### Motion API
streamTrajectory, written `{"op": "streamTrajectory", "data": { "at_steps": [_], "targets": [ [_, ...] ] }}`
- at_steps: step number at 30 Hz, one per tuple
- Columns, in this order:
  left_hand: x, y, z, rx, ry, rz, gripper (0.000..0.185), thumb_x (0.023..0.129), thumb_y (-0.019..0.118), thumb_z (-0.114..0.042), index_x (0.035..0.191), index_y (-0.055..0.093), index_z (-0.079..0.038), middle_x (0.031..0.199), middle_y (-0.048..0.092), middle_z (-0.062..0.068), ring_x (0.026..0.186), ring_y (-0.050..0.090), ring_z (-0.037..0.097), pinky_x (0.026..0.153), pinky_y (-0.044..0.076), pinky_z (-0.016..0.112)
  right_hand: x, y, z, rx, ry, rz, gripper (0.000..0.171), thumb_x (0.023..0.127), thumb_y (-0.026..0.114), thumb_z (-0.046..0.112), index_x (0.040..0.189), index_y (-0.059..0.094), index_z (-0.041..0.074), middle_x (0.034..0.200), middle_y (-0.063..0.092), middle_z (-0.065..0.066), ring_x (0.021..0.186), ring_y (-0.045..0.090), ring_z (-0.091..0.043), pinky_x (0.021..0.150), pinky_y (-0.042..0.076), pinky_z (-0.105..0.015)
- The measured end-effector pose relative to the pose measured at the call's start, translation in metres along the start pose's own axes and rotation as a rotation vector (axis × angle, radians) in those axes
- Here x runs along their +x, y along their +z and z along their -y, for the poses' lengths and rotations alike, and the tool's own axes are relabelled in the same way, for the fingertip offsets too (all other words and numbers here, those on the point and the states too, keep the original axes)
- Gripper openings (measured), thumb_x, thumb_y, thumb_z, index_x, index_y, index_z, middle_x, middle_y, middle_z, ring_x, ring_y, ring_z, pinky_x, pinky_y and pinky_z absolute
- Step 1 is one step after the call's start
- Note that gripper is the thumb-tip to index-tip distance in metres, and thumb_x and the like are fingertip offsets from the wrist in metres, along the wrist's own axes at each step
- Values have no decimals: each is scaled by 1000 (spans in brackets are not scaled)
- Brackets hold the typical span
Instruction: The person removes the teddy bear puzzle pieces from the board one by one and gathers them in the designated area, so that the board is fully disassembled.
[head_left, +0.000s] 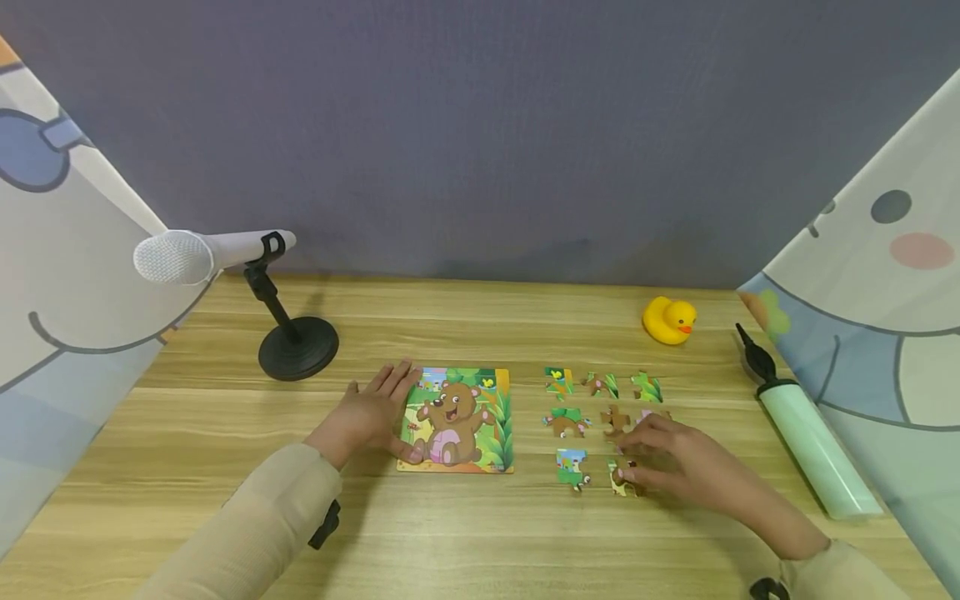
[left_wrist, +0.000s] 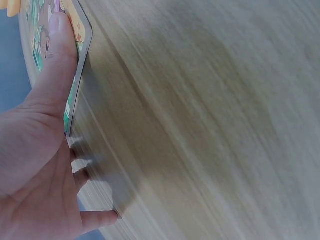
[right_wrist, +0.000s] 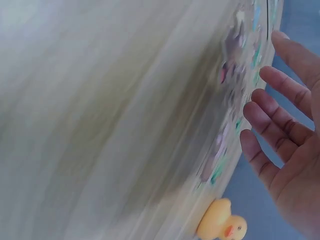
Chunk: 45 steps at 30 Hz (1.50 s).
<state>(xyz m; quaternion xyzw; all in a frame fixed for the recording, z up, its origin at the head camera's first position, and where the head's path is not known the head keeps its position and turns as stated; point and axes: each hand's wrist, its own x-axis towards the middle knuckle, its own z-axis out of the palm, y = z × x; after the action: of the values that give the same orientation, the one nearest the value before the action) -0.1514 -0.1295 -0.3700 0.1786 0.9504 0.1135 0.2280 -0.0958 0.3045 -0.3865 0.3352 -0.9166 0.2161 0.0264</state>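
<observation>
A bear picture board [head_left: 457,417] lies flat on the wooden table. My left hand [head_left: 378,408] rests at its left edge with fingers spread. In the left wrist view its thumb [left_wrist: 60,65] lies straight over the board's corner [left_wrist: 84,30]. Loose jigsaw pieces [head_left: 567,422] lie to the right in rows. My right hand [head_left: 682,467] hovers over the lower right of these, fingers loosely bent and apart. In the right wrist view that hand [right_wrist: 290,115] has nothing between its fingers. It partly covers a bottom-row piece [head_left: 622,479] and a pinkish piece [head_left: 647,417].
A white microphone [head_left: 225,250] on a round black stand [head_left: 298,350] is at the back left. A yellow rubber duck [head_left: 667,321] sits at the back right. Beside the right edge lies a pale green hand pump [head_left: 817,446]. A grey partition [head_left: 480,142] rises behind the table.
</observation>
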Motion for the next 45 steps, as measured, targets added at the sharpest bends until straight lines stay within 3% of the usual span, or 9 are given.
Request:
{"op": "streamTrajectory", "data": {
  "at_steps": [8,13,18,22,30,37,41,45],
  "targets": [
    [1,0,1,1,1,0,129,71,88,-52,162,13,-1,169,3,22,153,8,44,110,15,79,28,5,16,152,-22,-9,28,89,81,17,114,73,10,106,64,2,84,63,-11,69,56,-29],
    [2,1,3,-7,2,0,130,69,88,-54,162,13,-2,169,3,21,154,7,44,109,15,79,44,12,29,178,57,1,27,91,79,24,116,74,15,104,64,2,82,61,-14,65,52,-26],
    [7,6,9,15,1,14,133,69,85,-60,163,9,-4,169,-1,19,154,4,42,111,13,78,60,20,41,283,183,51,32,94,75,36,119,73,17,114,65,2,96,63,-21,77,56,-33],
    [8,6,7,28,-9,20,135,68,84,-62,163,8,-5,170,-2,17,155,3,40,112,14,77,71,27,49,335,218,73,34,94,75,36,120,72,14,115,65,0,98,63,-20,85,56,-39],
    [1,-2,-3,4,-8,9,130,70,88,-53,162,13,-1,169,3,21,154,8,43,110,16,78,94,41,65,350,183,89,31,94,76,31,117,72,12,109,64,-1,96,59,-21,81,55,-37],
    [1,-1,-4,7,-13,5,129,70,89,-52,161,14,-1,169,4,21,154,9,43,110,18,77,114,56,82,405,165,131,31,94,76,31,119,72,12,113,64,-2,96,58,-21,80,51,-34],
    [1,0,-2,9,-8,-2,129,69,89,-53,162,14,-1,169,5,21,154,9,43,110,18,77,127,62,95,374,161,132,30,92,78,26,117,73,10,109,64,-2,93,59,-21,75,50,-29],
    [0,1,-1,17,-7,-11,130,68,89,-54,161,15,-1,169,6,22,153,10,43,110,19,77,142,71,106,364,144,142,34,89,81,26,117,74,8,108,65,-3,95,62,-23,79,53,-32]
  ]
}}
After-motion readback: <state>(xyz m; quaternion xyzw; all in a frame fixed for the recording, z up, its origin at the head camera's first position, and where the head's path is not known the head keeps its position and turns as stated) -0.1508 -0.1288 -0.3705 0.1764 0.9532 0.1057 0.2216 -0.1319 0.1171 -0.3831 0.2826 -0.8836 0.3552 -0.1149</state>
